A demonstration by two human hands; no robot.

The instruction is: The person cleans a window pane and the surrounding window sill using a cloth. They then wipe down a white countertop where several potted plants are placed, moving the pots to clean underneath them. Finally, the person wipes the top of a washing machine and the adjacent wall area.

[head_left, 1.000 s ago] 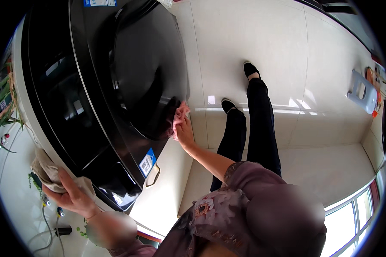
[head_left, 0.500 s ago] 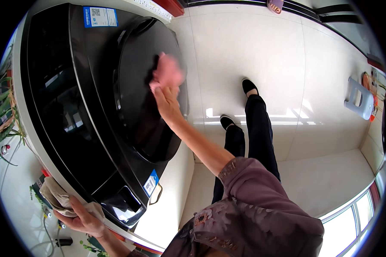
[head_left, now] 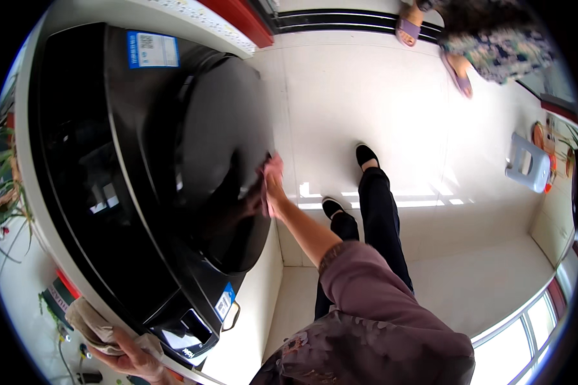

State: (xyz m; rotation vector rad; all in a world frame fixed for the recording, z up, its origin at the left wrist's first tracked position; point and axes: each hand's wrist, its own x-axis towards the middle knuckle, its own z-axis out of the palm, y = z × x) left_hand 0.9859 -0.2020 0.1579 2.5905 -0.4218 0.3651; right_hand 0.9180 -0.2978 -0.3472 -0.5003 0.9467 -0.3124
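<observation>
A black front-loading washing machine [head_left: 135, 167] fills the left side, its round dark door [head_left: 221, 115] bulging toward the floor. My right hand [head_left: 275, 197] is closed on a pink cloth [head_left: 271, 172], which lies against the right edge of the door; the hand's reflection shows in the glossy surface. At the lower left, my left hand [head_left: 131, 359] grips a folded beige cloth [head_left: 96, 326] beside the machine's near corner. Blue-and-white labels [head_left: 153, 50] stick to the machine's front.
Potted plants [head_left: 6, 173] stand beyond the machine on the left. Another person's feet in purple sandals [head_left: 457, 74] are at the far right. A light blue plastic stool [head_left: 528, 163] stands by the right wall. My black shoes [head_left: 366, 154] rest on the pale tiled floor [head_left: 340, 83].
My right hand has moved the pink cloth down and right to the door's edge. Another person has come further into view at the far right. My left hand still holds the beige cloth.
</observation>
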